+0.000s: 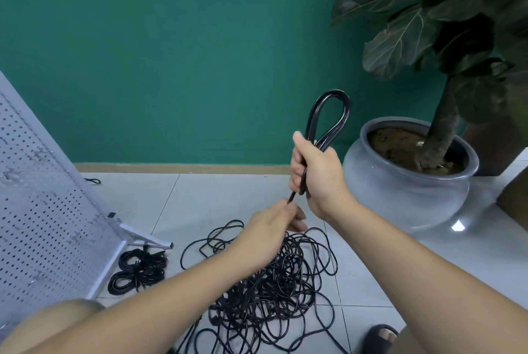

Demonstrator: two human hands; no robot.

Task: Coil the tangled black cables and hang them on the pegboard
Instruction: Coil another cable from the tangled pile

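My right hand [315, 170] grips a folded black cable bundle [328, 116] upright, its loop sticking up above the fist. Just below it, my left hand [265, 236] pinches the cable strand [292, 198] that comes out under the right fist. A big tangle of black cables [274, 293] lies on the tiled floor beneath both hands. Two coiled cable bundles [140, 269] lie on the floor by the foot of the white pegboard [43, 210], which leans at the left with metal hooks on it.
A grey ceramic pot [411, 182] with a large-leafed plant stands at the right against the green wall. A small cable end [93, 181] lies behind the pegboard. My knee shows bottom left and a sandalled foot [381, 336] bottom right.
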